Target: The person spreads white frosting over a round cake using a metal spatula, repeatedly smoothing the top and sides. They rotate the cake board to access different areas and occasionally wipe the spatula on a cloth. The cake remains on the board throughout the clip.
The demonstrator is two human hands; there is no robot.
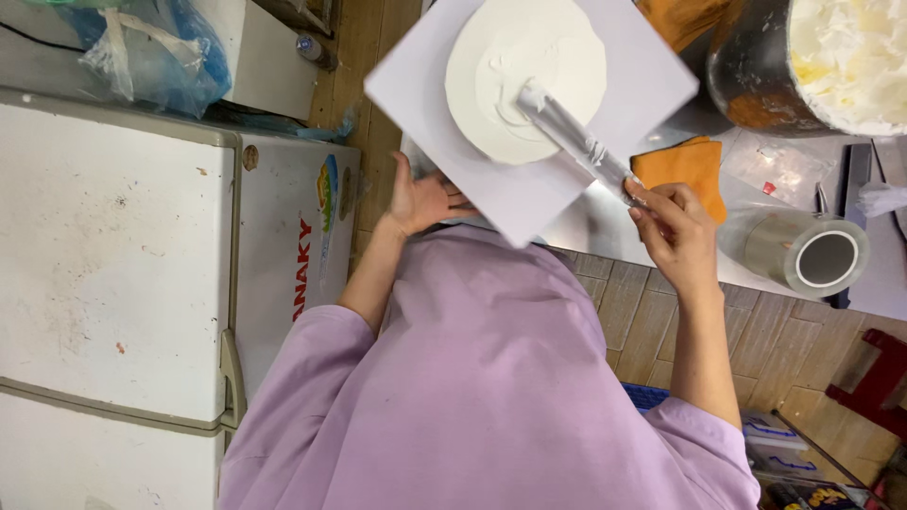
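Observation:
A round white frosted cake (524,76) sits on a square white board (539,179). My right hand (675,231) grips a long metal spatula (576,137) whose blade lies flat on the cake's top, smeared with cream. My left hand (420,203) reaches under the board's left corner, fingers partly hidden beneath it. My lilac sleeves fill the lower middle of the view.
A metal bowl (746,76) of white cream stands at the top right. An orange cloth (690,170) and a roll of clear film (808,250) lie on the steel counter (595,222). A white chest freezer (123,255) fills the left; a red stool (874,378) is low right.

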